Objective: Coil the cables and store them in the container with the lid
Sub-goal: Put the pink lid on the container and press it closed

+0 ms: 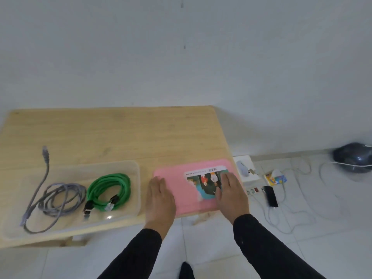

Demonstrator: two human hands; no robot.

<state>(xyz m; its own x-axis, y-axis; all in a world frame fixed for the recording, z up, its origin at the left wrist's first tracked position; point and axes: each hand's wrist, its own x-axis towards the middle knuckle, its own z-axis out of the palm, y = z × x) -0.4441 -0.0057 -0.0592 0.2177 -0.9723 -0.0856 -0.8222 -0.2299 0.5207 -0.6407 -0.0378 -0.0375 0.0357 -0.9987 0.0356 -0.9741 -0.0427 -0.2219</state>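
With the green cable (109, 191) and grey cable (60, 195) coiled inside the clear container (132, 168), we rest both hands, left hand (160, 200) and right hand (231, 195), fingers spread flat and gripping nothing, on the pink lid (179, 196) on the bench (120, 133), fitting it left to do.

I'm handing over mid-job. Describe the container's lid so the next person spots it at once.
On the wooden table, look at the near right corner, right of the clear container holding the green cable and grey cable. The lid is the flat pink panel under both hands, the only pink thing, with a picture label on top.
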